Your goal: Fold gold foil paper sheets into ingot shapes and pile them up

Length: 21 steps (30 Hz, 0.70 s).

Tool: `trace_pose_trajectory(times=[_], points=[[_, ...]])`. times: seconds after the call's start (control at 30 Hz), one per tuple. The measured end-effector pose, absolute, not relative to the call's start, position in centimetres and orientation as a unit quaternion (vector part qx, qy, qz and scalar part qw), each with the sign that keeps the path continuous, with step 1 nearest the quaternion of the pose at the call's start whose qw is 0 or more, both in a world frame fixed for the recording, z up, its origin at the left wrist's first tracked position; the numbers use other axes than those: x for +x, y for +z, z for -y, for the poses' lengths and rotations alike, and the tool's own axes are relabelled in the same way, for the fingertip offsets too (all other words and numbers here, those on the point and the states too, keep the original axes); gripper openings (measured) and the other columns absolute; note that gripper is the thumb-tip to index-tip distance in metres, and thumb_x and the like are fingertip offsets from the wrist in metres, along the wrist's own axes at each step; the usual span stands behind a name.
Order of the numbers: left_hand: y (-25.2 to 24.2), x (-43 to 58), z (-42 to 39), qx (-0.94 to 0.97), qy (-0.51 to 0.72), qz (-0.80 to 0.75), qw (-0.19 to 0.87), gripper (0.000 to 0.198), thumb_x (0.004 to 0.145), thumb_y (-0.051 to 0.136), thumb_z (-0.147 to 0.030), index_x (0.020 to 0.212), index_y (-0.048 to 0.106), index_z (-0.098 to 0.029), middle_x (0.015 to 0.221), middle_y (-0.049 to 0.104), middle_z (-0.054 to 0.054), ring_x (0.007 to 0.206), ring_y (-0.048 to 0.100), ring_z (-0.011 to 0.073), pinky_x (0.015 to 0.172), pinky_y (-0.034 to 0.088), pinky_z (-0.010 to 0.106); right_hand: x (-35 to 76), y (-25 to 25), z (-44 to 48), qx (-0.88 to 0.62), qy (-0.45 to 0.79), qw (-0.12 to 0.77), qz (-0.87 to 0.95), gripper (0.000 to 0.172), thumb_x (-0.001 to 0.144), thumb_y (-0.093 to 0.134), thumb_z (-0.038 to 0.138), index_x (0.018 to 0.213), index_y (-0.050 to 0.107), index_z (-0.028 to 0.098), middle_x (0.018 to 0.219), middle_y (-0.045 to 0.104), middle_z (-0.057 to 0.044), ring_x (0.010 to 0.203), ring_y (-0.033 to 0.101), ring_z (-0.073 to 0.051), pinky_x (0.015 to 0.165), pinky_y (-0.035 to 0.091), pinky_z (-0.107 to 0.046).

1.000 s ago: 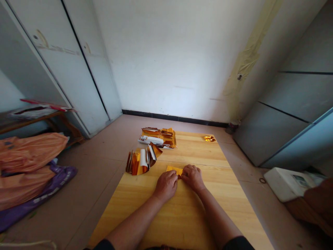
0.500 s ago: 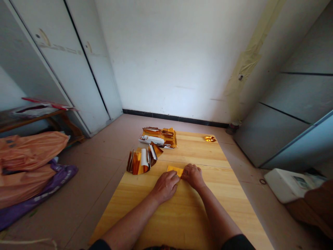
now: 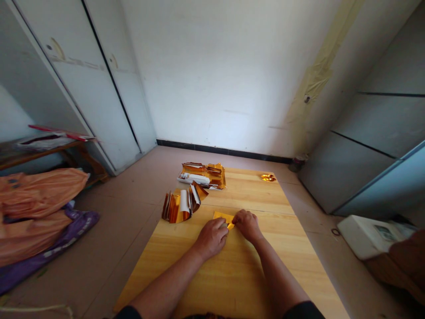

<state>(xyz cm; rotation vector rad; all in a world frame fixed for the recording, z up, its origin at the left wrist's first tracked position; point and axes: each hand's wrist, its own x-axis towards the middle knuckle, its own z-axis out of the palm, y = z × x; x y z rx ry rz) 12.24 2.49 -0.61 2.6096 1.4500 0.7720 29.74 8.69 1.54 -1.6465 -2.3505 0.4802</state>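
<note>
A small sheet of gold foil paper (image 3: 224, 215) lies on the wooden table between my hands. Its near edge is lifted and catches the light. My left hand (image 3: 212, 237) grips the sheet's near left part, fingers bent together over it. On the right side, my right hand (image 3: 246, 224) pinches the edge with curled fingers. Parts of the paper are hidden under both hands. A folded shiny gold foil piece (image 3: 268, 177) sits at the table's far right corner.
Curled stacks of gold and white foil paper, one nearer (image 3: 181, 206) and one farther (image 3: 202, 176), lie at the left of the wooden table (image 3: 215, 283). Orange and purple bags (image 3: 40, 208) rest at left. A white container (image 3: 368, 237) stands on the right.
The near edge of the gold foil paper now shows a brighter, raised fold between my hands. My right hand has shifted very slightly right; my left hand has barely moved.
</note>
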Motion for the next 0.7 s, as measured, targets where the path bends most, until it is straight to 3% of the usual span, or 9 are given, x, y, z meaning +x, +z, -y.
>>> trace_pose_trajectory(times=[0.27, 0.43, 0.57, 0.7], points=[[-0.1, 12.6, -3.8, 0.825, 0.234, -0.512, 0.048, 0.007, 0.08, 0.056, -0.017, 0.075, 0.061, -0.02, 0.086, 0.06, 0.003, 0.083, 0.056, 0.0166, 0.074, 0.043, 0.029, 29.5, 2.0, -7.9, -0.533, 0.118, 0.108, 0.831, 0.019, 0.083, 0.051, 0.013, 0.082, 0.067, 0.023, 0.094, 0.064, -0.002, 0.091, 0.052, -0.016, 0.078, 0.031, -0.026], [0.3, 12.2, -4.8, 0.816, 0.227, -0.531, 0.034, 0.009, 0.078, 0.057, -0.012, 0.079, 0.061, -0.02, 0.086, 0.063, 0.002, 0.087, 0.055, 0.0179, 0.087, 0.039, 0.036, 29.4, 1.7, -6.1, -0.468, 0.068, 0.132, 0.871, 0.019, 0.088, 0.048, 0.016, 0.092, 0.065, 0.022, 0.108, 0.062, -0.003, 0.1, 0.05, -0.017, 0.086, 0.031, -0.029], [0.4, 11.5, -5.0, 0.817, 0.237, -0.525, 0.018, 0.012, 0.079, 0.057, -0.011, 0.078, 0.062, -0.022, 0.09, 0.063, 0.002, 0.099, 0.053, 0.0196, 0.094, 0.035, 0.04, 28.6, 2.0, -4.7, -0.467, 0.071, 0.111, 0.874, 0.019, 0.087, 0.048, 0.014, 0.088, 0.065, 0.022, 0.098, 0.064, -0.003, 0.095, 0.051, -0.017, 0.084, 0.031, -0.029], [0.4, 11.0, -4.9, 0.81, 0.243, -0.534, -0.004, 0.007, 0.08, 0.059, -0.015, 0.078, 0.063, -0.019, 0.089, 0.062, 0.004, 0.095, 0.052, 0.0205, 0.083, 0.04, 0.035, 27.8, 2.4, -3.8, -0.481, 0.067, 0.094, 0.869, 0.017, 0.086, 0.048, 0.014, 0.088, 0.064, 0.02, 0.092, 0.064, -0.005, 0.089, 0.051, -0.019, 0.077, 0.031, -0.029]])
